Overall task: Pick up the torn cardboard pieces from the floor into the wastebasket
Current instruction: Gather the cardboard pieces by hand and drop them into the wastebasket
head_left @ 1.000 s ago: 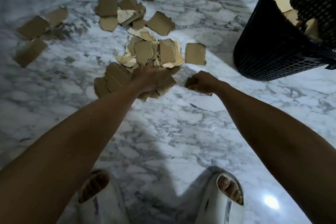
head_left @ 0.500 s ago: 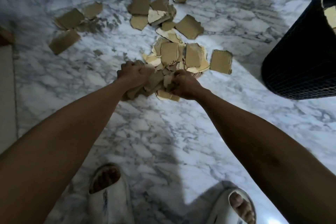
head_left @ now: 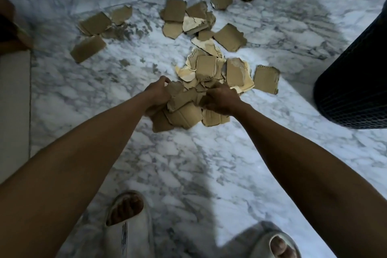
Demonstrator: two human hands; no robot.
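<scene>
Both hands have closed in since a second ago, when the right fist sat apart from the pile. A white marble floor fills the view, with a black mesh wastebasket at three o'clock and torn cardboard pieces scattered toward twelve. At centre, the left hand and right hand clamp a bundle of cardboard from either side, fingers curled around it.
</scene>
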